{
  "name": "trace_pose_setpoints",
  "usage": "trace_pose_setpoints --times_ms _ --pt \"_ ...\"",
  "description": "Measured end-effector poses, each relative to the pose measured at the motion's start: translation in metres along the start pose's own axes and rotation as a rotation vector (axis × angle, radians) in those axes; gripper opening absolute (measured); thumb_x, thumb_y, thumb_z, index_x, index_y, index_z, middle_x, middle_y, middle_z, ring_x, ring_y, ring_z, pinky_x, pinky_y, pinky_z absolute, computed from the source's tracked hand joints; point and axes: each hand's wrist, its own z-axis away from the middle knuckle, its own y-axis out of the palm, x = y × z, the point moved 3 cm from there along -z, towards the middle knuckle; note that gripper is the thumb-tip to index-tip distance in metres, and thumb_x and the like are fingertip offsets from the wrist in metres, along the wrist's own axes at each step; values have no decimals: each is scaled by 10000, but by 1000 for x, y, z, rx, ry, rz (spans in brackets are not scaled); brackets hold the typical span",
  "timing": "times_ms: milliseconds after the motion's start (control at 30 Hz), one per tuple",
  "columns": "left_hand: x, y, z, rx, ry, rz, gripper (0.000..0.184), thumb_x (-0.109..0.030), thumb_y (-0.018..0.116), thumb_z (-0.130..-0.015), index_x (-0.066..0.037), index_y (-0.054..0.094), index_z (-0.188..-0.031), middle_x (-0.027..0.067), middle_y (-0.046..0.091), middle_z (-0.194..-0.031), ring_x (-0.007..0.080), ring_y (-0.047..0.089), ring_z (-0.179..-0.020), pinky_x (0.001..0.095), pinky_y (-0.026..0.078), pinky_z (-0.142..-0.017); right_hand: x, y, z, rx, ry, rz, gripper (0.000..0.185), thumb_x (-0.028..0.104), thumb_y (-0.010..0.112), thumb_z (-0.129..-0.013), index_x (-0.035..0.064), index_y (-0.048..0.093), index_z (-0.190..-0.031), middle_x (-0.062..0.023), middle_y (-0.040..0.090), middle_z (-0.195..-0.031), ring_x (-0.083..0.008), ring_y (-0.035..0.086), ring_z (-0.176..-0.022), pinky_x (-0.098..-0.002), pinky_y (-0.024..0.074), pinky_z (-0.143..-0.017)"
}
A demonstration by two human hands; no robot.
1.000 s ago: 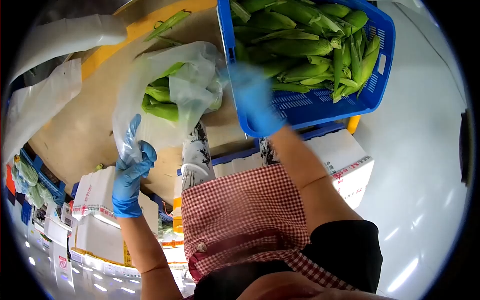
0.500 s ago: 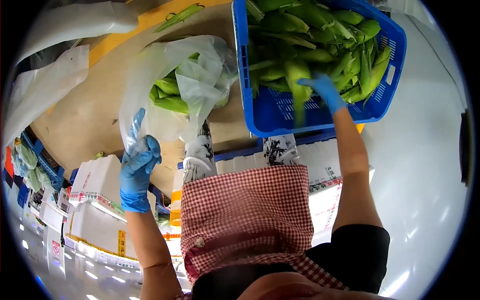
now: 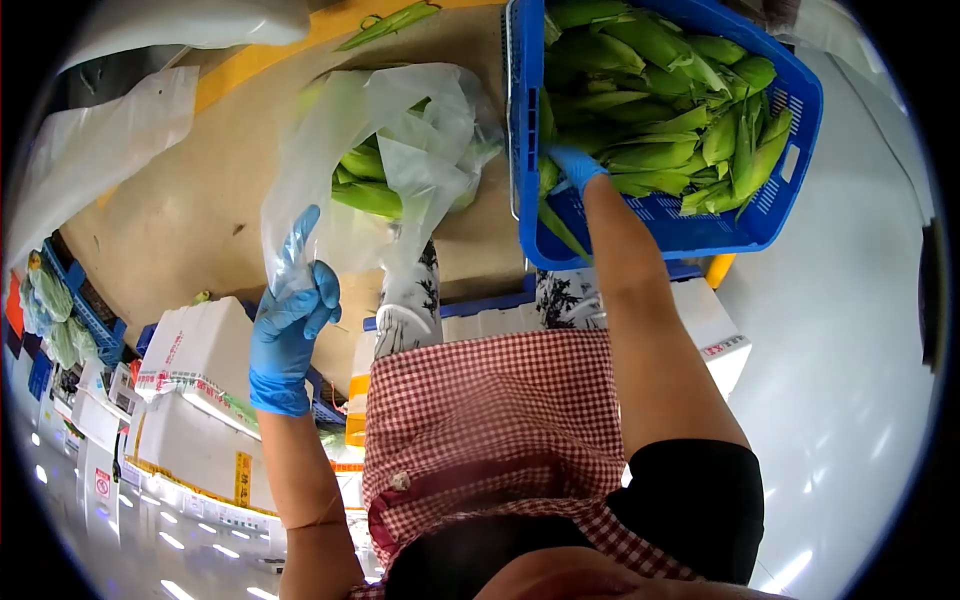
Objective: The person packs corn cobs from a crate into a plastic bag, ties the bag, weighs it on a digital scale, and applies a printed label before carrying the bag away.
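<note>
Gloved in blue, my left hand (image 3: 287, 340) pinches the edge of a clear plastic bag (image 3: 425, 95), which lies open on the floor. Several green ears of corn in husk (image 3: 372, 197) show through its mouth. My right hand (image 3: 579, 168), also in a blue glove, is inside a blue plastic crate (image 3: 657, 250), close to its left wall. Its fingers are slightly blurred and closed against a green-husked ear of corn (image 3: 548, 180), partly hidden by the hand. Many more ears of corn (image 3: 650, 110) are heaped in the crate.
White foam boxes (image 3: 190, 345) stand at the left, with a blue crate of bagged vegetables (image 3: 70, 320) beyond them. Loose husk leaves (image 3: 390, 25) lie on the floor behind the bag. A pale surface (image 3: 850, 280) stretches along the right side.
My right hand has moved left across the crate with the ear of corn, to its left wall. My left hand keeps its pinch on the bag. The whole view has shifted slightly.
</note>
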Motion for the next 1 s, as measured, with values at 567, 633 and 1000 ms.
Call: trace_pose_setpoints --times_ms 567,633,1000 --pt "-43 -1 -20 152 141 345 744 -37 558 -740 -42 168 -1374 63 483 -848 41 325 -462 149 302 -471 23 248 80 -213 -1232 35 667 150 721 -686 55 392 -1259 -103 476 -1218 -227 484 -1081 -338 409 -913" --pt "-46 1 -21 153 168 254 767 -75 574 -741 -37 152 -1379 53 478 -813 37 316 -454 141 285 -446 17 272 53 -241 -934 -3 750 97 684 -639 42 326 -1296 -168 457 -1237 -320 468 -1107 -360 405 -919" --pt "-10 8 -5 -92 71 -249 739 -153 605 -696 -13 281 -1345 26 487 -730 63 368 -533 159 329 -523 -20 -35 18 -490 -550 -87 182 141 560 -802 25 611 -933 -92 633 -826 -178 593 -693 -277 474 -620"
